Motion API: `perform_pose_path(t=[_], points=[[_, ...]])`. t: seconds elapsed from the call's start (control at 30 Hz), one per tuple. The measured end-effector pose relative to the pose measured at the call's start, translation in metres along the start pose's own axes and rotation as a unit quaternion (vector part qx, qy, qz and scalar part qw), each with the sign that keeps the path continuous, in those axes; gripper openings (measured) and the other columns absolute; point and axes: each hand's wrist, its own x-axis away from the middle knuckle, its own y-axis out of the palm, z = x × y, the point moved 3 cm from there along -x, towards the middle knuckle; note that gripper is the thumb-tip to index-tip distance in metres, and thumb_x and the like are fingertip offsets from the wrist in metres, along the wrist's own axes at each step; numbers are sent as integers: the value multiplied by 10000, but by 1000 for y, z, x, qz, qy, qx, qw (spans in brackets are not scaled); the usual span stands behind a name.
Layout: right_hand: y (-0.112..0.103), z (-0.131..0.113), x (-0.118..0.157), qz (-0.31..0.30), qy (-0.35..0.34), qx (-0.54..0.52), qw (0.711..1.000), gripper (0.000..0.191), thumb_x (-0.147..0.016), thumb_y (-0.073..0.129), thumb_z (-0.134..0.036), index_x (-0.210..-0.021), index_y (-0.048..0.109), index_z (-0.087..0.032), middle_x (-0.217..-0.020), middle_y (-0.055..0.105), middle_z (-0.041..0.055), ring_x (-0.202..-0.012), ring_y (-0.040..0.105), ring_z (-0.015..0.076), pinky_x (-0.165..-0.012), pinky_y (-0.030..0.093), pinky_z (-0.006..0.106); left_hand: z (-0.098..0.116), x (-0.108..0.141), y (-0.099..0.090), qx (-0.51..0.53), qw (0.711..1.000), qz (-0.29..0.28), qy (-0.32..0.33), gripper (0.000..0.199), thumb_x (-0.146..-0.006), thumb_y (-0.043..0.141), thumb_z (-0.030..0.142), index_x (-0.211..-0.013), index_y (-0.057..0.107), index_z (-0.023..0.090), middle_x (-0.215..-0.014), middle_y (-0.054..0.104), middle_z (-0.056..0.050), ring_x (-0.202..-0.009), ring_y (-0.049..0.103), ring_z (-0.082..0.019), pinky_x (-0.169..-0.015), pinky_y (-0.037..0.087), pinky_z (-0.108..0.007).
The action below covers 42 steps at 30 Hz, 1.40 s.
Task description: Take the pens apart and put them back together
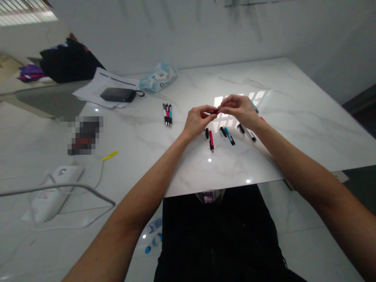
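My left hand (198, 120) pinches one end of a small black-and-red pen part (216, 112) above the white marble-patterned table. The fingers of my right hand (240, 111) are closed at its other end. Below the hands lie a red pen barrel (211, 140) with a thin refill beside it, a black grip piece (206, 133), a teal pen barrel (229, 135) and another black piece (223, 132). Under my right wrist are a black-and-white pen part (251, 135) and a black piece (241, 128). A teal piece (255, 107) shows partly behind the right hand.
Three whole pens (167, 115) stand side by side left of my hands. Farther back are a wipes pack (158, 78), papers (94, 88) and a black case (117, 94). A white power strip (55, 192) with cables lies at left. The table's front edge is near my lap.
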Motion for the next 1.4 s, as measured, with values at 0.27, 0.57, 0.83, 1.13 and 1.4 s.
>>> perform_pose_path(t=[0.27, 0.57, 0.83, 1.13, 1.4], points=[[-15, 2, -7, 65, -5, -23, 998, 450, -705, 985, -546, -934, 731, -253, -967, 811, 42, -968, 783, 231, -875, 662, 400, 1, -4, -3, 53, 999, 5, -2, 339, -823, 876, 376, -1103, 853, 186, -1011, 837, -76, -773, 743, -154, -663, 584, -268], [4, 3, -1, 4, -8, -69, 998, 451, -652, 1022, -519, -887, 756, -240, -901, 811, 20, -880, 777, 203, -880, 660, 382, 1, -1, -3, 59, 998, -2, -10, 350, -790, 894, 412, -1046, 858, 176, -973, 845, -88, -719, 723, -149, -608, 543, -255], [-55, -14, -12, 119, -51, 229, 965, 284, -828, 927, -494, -884, 833, -232, -928, 831, 64, -885, 766, 242, -911, 620, 427, 4, -3, -6, 62, 998, 5, -9, 359, -788, 897, 402, -1071, 860, 184, -976, 848, -98, -764, 750, -163, -621, 563, -260], [-49, -4, -16, -2, 186, 619, 763, 338, -868, 922, -443, -1056, 880, -164, -1115, 834, 209, -1093, 789, 370, -939, 614, 426, -1, -9, -14, 58, 998, 30, -4, 348, -780, 878, 384, -1069, 853, 193, -913, 835, -75, -743, 739, -161, -617, 573, -255], [-34, -2, -35, 36, 231, 634, 737, 486, -893, 871, -254, -1338, 789, -75, -1300, 767, 311, -1236, 762, 421, -977, 628, 422, 2, -13, -23, 30, 998, 59, 25, 319, -811, 869, 412, -1046, 841, 197, -919, 831, -70, -754, 750, -167, -639, 597, -266]])
